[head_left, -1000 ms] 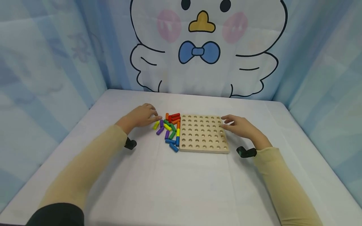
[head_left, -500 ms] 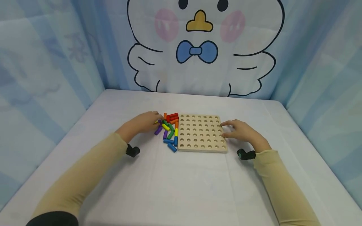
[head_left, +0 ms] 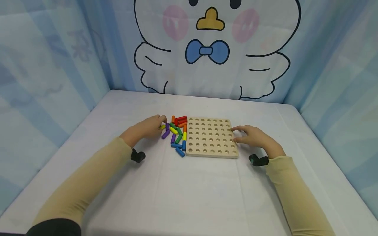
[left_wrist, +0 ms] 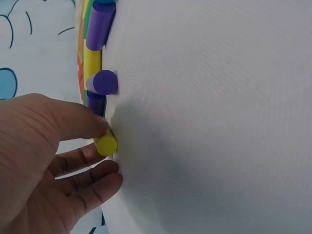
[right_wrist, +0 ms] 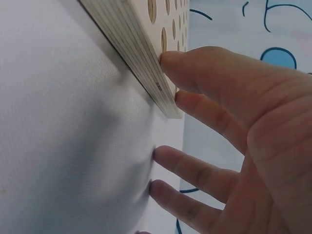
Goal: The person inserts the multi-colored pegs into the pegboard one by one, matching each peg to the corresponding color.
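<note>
My left hand (head_left: 147,127) is at the left side of a loose pile of short coloured pegs. In the left wrist view, its thumb and a finger pinch a yellow peg (left_wrist: 106,145) low over the tabletop, with the other fingers spread beneath. Purple pegs (left_wrist: 100,27) lie just beyond. To the right of the pile, a flat wooden pegboard (head_left: 214,136) with rows of holes lies on the table. At its right edge is my right hand (head_left: 255,137); the right wrist view has the thumb and forefinger touching the board (right_wrist: 156,85), the other fingers extended.
Green pegs (head_left: 178,139), blue pegs (head_left: 180,152) and red pegs (head_left: 182,118) lie against or near the board's left side, with orange and yellow ones among them. The white-covered table (head_left: 206,196) is bounded by a cartoon-printed curtain (head_left: 206,78).
My left hand has come down and nearer to me, onto the yellow peg at the pile's left edge. My right hand has slid slightly toward me along the board's edge.
</note>
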`<state>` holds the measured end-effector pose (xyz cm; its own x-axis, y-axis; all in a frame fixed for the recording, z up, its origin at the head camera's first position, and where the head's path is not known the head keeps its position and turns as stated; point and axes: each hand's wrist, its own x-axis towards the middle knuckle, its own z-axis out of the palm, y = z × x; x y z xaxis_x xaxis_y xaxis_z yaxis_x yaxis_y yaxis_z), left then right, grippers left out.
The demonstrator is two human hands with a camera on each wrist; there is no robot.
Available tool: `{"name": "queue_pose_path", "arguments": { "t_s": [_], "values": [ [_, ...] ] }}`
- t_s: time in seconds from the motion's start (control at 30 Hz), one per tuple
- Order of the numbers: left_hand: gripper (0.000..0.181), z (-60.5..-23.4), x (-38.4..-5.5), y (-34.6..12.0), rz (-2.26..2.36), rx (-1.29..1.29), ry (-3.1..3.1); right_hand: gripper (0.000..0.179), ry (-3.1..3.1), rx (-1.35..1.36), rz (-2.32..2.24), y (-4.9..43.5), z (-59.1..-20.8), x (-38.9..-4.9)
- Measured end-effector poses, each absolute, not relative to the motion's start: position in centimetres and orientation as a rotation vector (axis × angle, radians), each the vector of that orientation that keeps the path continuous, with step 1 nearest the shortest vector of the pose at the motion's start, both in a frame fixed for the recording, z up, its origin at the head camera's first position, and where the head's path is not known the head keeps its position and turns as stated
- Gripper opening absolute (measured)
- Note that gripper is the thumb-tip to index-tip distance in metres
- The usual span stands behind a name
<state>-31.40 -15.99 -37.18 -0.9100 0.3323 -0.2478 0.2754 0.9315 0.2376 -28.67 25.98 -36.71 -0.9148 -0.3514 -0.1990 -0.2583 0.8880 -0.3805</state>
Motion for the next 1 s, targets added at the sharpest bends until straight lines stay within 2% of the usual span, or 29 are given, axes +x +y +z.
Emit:
{"name": "queue_pose_path", "arguments": {
  "t_s": [0.47,1.0],
  "values": [
    [0.03,-37.0,-32.3,-14.8,0.353,0.511,2.885,0.059,2.802,-0.45,-0.528,26.1,-37.0,-28.6],
    [0.023,-36.9,-34.2,-9.8,0.934,0.475,3.007,0.058,2.799,-0.425,-0.53,26.1,-37.0,-28.6]
  ]
}}
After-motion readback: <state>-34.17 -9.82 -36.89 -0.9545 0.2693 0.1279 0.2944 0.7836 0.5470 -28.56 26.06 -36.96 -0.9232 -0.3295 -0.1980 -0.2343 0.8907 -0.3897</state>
